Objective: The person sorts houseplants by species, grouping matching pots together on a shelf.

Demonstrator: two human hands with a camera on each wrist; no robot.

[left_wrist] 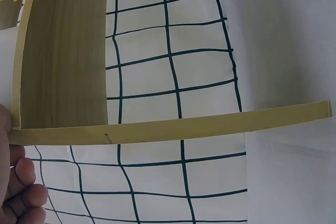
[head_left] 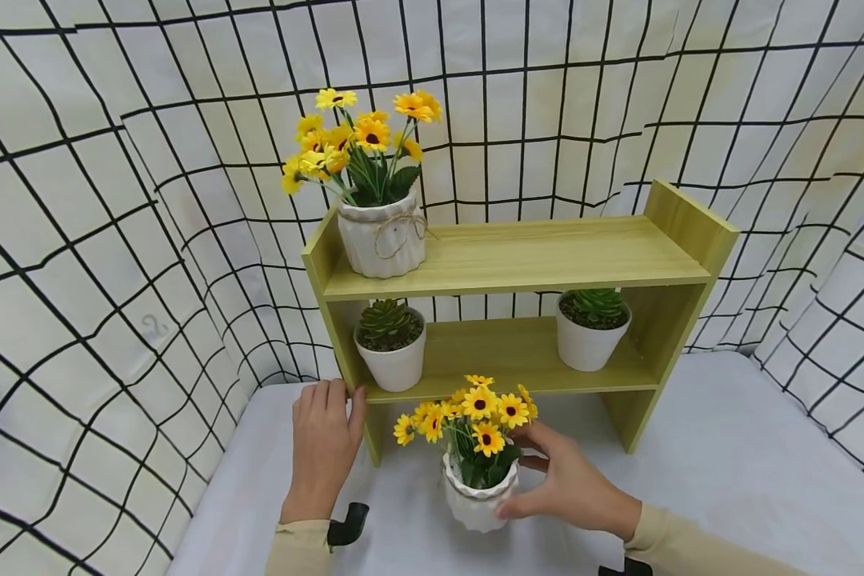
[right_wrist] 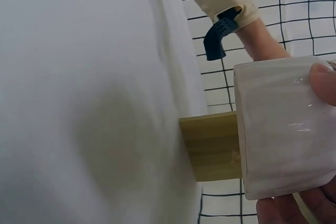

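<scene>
My right hand (head_left: 572,484) grips a white ceramic flowerpot (head_left: 478,506) of yellow artificial sunflowers (head_left: 481,404), thumb on the near side and fingers behind. In the right wrist view the pot (right_wrist: 286,129) hangs above the white table, its flat base showing. It is in front of a two-tier wooden shelf (head_left: 518,252). At the shelf's left side panel, my left hand (head_left: 324,436) holds the edge at lower-board height. The left wrist view shows its fingers (left_wrist: 31,195) on the panel's outer side, with the thumb across on the other side.
A matching sunflower pot (head_left: 382,240) stands at the left of the top board. On the lower board are two white succulent pots, one left (head_left: 392,352) and one right (head_left: 592,332). White walls with black grid lines (head_left: 504,112) surround the white tabletop (head_left: 734,480).
</scene>
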